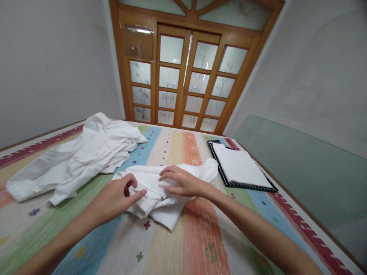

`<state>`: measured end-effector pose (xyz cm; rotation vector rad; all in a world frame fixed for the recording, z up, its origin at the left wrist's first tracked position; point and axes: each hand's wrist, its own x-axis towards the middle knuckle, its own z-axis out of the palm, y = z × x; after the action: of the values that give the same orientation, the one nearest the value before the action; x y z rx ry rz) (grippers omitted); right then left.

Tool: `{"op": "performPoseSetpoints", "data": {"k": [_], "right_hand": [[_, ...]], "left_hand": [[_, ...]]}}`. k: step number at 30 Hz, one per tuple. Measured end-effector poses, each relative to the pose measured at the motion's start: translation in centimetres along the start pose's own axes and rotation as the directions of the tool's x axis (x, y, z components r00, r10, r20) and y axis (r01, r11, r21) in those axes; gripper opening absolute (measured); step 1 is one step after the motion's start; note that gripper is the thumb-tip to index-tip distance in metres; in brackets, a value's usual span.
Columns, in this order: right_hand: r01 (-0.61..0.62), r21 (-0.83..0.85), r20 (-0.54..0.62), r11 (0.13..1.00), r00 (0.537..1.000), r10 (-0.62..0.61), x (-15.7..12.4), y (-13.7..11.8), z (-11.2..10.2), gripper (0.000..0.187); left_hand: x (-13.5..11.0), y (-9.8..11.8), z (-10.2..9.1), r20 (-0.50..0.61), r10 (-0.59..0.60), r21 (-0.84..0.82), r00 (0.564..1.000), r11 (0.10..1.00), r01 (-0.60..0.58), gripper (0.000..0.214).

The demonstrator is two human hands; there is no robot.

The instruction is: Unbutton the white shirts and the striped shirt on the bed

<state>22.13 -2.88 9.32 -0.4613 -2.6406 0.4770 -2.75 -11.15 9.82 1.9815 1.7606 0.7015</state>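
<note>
A crumpled white garment [169, 214] lies on the striped bed cover in front of me, bunched and loosely folded over itself. My left hand [116, 194] is at its left side, with thumb stretched out and fingers curled apart from the thumb; no cloth shows gripped between them. Over the middle of the garment is my right hand [181, 182], its fingers bent and spread, close to or touching the cloth. What kind of garment it is cannot be made out.
A loose heap of white clothes [88, 152] lies at the left. To the right, a folded white cloth [239, 164] rests on a black folded item with white stripes [250, 186]. Beyond the multicoloured cover [169, 252] stand wooden doors [185, 76]; a pale green panel [304, 164] borders the right.
</note>
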Motion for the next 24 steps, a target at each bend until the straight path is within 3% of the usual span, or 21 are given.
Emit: {"op": "performPoseSetpoints", "data": {"k": [2,4,6,7,9,11,13,15,17,21,24], "right_hand": [[0.071,0.068,0.053,0.995,0.996,-0.074,1.4,-0.6,0.0,0.053],[0.111,0.134,0.06,0.985,0.991,-0.12,2.8,-0.9,0.0,0.076],[0.111,0.169,0.037,0.979,0.992,-0.119,4.1,-1.0,-0.1,0.087],[0.101,0.166,0.034,0.981,0.994,-0.108,4.7,-0.9,-0.1,0.086],[0.068,0.1,0.053,0.993,0.996,-0.073,5.6,-0.5,-0.2,0.068],[0.011,-0.034,0.053,0.999,0.999,-0.009,6.2,-0.1,-0.4,0.035],[-0.069,-0.185,-0.043,0.98,0.997,0.062,6.6,0.1,-1.1,0.009],[-0.149,-0.289,-0.203,0.946,0.975,0.091,6.9,0.0,-2.3,0.007],[-0.19,-0.34,-0.338,0.921,0.939,0.069,7.1,-0.5,-3.9,0.008],[-0.24,-0.368,-0.489,0.898,0.872,0.033,7.2,-1.4,-7.1,0.009],[-0.287,-0.307,-0.599,0.907,0.799,0.05,7.0,-1.3,-8.9,0.01]], "left_hand": [[-0.1,-0.3,0.2,-0.022,0.063,-0.356,0.998,0.932,-0.066,0.048],[0.0,-0.4,0.5,-0.02,0.136,-0.64,0.99,0.759,-0.117,0.058],[0.0,-0.4,1.0,-0.001,0.211,-0.77,0.977,0.624,-0.135,0.058],[-0.1,-0.4,1.3,0.001,0.237,-0.787,0.971,0.6,-0.145,0.055],[-0.1,-0.2,1.9,-0.031,0.248,-0.76,0.968,0.623,-0.184,0.052],[0.1,-0.1,2.5,-0.097,0.222,-0.67,0.97,0.706,-0.229,0.051],[0.6,-0.3,2.9,-0.176,0.177,-0.535,0.968,0.809,-0.245,0.052],[1.5,-0.9,2.9,-0.216,0.158,-0.397,0.964,0.887,-0.234,0.045],[2.9,-1.5,2.3,-0.185,0.183,-0.281,0.965,0.931,-0.231,0.028],[6.3,-1.6,-0.1,-0.121,0.273,-0.027,0.954,0.96,-0.278,0.02],[9.0,0.0,-2.6,-0.273,0.314,0.063,0.909,0.949,-0.309,0.023]]}}
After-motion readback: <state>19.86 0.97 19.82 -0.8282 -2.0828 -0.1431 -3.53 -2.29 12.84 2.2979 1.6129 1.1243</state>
